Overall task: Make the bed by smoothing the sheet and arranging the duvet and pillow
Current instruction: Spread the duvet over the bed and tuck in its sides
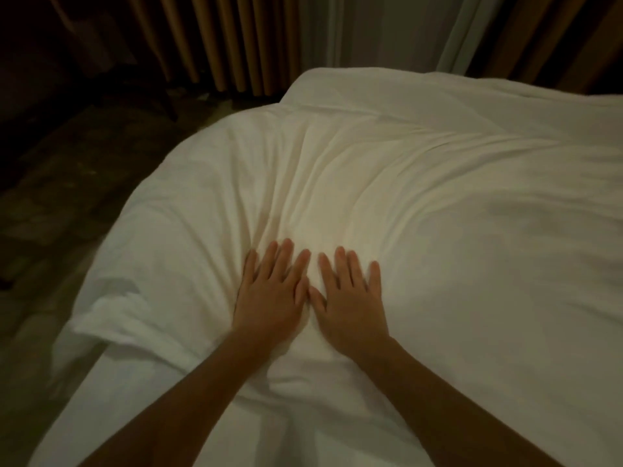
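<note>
- Your left hand [269, 293] lies flat on the white duvet [438, 214], fingers straight and spread, gripping nothing.
- Your right hand [350, 299] presses flat just beside it, equally open, the thumbs nearly touching.
- The duvet covers the bed, creased ahead of your fingertips. Its blurred left edge is possibly folded under.
- Brown curtains [209, 38] hang beyond.

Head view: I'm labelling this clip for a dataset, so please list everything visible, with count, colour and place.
duvet: one, white, creased, covers most of the bed
sheet: one, white, under the duvet's edge, lower left
brown curtains: one pleated set, behind the bed
pale curtain: one, whitish, top centre
floor: dark, left of the bed
left hand: one, flat on the duvet, fingers straight
right hand: one, flat on the duvet, beside the left
</note>
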The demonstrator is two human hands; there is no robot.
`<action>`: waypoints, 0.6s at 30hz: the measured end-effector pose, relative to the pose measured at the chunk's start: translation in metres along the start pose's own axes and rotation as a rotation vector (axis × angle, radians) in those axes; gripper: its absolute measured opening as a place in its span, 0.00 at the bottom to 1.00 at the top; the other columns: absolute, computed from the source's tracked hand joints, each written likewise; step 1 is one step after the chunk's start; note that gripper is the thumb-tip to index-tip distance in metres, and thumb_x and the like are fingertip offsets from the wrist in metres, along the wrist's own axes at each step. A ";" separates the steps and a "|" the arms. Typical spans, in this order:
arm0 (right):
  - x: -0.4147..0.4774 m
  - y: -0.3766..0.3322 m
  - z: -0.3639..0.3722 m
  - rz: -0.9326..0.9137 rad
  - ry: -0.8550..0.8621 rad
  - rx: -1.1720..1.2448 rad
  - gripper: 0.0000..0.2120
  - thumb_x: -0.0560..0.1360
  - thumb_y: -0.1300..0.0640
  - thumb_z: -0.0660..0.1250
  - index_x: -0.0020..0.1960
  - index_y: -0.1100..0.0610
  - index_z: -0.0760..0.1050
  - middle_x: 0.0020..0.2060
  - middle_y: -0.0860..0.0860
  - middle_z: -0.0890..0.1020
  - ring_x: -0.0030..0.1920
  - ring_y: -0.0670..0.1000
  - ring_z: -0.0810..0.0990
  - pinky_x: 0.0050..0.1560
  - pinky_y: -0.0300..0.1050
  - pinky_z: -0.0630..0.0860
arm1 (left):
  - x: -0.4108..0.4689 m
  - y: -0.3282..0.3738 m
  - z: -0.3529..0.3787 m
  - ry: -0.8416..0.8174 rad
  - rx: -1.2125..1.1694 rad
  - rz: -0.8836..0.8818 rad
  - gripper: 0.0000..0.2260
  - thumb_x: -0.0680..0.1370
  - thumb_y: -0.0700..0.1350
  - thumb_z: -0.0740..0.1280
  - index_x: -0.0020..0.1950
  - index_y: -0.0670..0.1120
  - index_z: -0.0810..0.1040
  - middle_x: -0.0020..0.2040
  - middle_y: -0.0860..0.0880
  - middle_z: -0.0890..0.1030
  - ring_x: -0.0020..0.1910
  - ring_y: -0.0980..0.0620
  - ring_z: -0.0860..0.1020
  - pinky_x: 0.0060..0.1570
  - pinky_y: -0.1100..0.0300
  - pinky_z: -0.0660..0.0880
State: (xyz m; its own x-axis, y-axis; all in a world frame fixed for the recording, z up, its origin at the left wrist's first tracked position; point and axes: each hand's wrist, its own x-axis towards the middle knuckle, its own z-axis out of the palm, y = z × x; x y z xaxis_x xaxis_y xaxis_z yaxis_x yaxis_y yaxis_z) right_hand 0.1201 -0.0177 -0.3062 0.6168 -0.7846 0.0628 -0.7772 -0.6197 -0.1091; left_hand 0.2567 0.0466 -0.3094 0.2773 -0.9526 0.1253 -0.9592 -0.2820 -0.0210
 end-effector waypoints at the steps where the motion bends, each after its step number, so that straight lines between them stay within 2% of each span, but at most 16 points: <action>1: -0.011 -0.006 0.002 -0.008 -0.005 -0.005 0.29 0.80 0.40 0.47 0.75 0.53 0.64 0.73 0.59 0.67 0.73 0.60 0.64 0.70 0.67 0.58 | -0.013 0.000 0.001 -0.001 -0.002 -0.011 0.24 0.82 0.55 0.47 0.77 0.52 0.62 0.76 0.45 0.63 0.76 0.44 0.60 0.73 0.42 0.50; 7: -0.032 -0.020 0.011 0.004 0.003 -0.071 0.32 0.79 0.38 0.40 0.78 0.53 0.54 0.76 0.59 0.59 0.76 0.59 0.56 0.74 0.65 0.48 | -0.049 -0.004 0.010 0.002 0.000 -0.018 0.24 0.82 0.55 0.47 0.78 0.52 0.59 0.78 0.46 0.59 0.77 0.45 0.56 0.73 0.43 0.49; 10: -0.032 -0.028 0.010 0.034 0.010 -0.062 0.32 0.80 0.39 0.41 0.77 0.55 0.58 0.75 0.60 0.62 0.75 0.59 0.59 0.73 0.65 0.52 | -0.045 -0.011 0.009 -0.004 -0.036 0.021 0.24 0.82 0.56 0.46 0.78 0.54 0.59 0.78 0.47 0.60 0.77 0.45 0.56 0.74 0.43 0.48; 13: -0.033 -0.029 0.012 0.042 0.025 -0.080 0.32 0.79 0.40 0.43 0.76 0.57 0.60 0.73 0.61 0.64 0.74 0.60 0.62 0.72 0.66 0.54 | -0.036 -0.033 0.002 0.052 -0.043 -0.009 0.23 0.81 0.54 0.48 0.76 0.53 0.65 0.76 0.47 0.65 0.76 0.44 0.61 0.73 0.41 0.51; 14: -0.034 -0.029 0.012 0.051 0.028 -0.089 0.32 0.79 0.40 0.44 0.76 0.57 0.61 0.73 0.61 0.65 0.74 0.60 0.63 0.72 0.66 0.54 | -0.033 -0.046 0.001 0.053 -0.034 -0.055 0.24 0.81 0.54 0.47 0.76 0.53 0.64 0.76 0.48 0.64 0.76 0.44 0.59 0.73 0.40 0.50; 18: -0.023 -0.056 0.016 0.122 0.062 -0.085 0.32 0.80 0.41 0.45 0.76 0.61 0.60 0.73 0.63 0.65 0.73 0.61 0.63 0.71 0.66 0.55 | -0.022 -0.118 0.009 -0.044 -0.090 -0.214 0.25 0.82 0.56 0.40 0.79 0.56 0.47 0.80 0.49 0.48 0.79 0.47 0.45 0.75 0.40 0.42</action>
State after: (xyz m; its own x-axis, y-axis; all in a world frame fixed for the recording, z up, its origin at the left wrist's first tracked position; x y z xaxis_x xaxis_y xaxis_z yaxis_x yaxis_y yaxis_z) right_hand 0.1514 0.0355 -0.3174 0.5100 -0.8524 0.1158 -0.8554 -0.5167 -0.0357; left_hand 0.3642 0.0996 -0.3186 0.4750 -0.8768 0.0745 -0.8789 -0.4684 0.0901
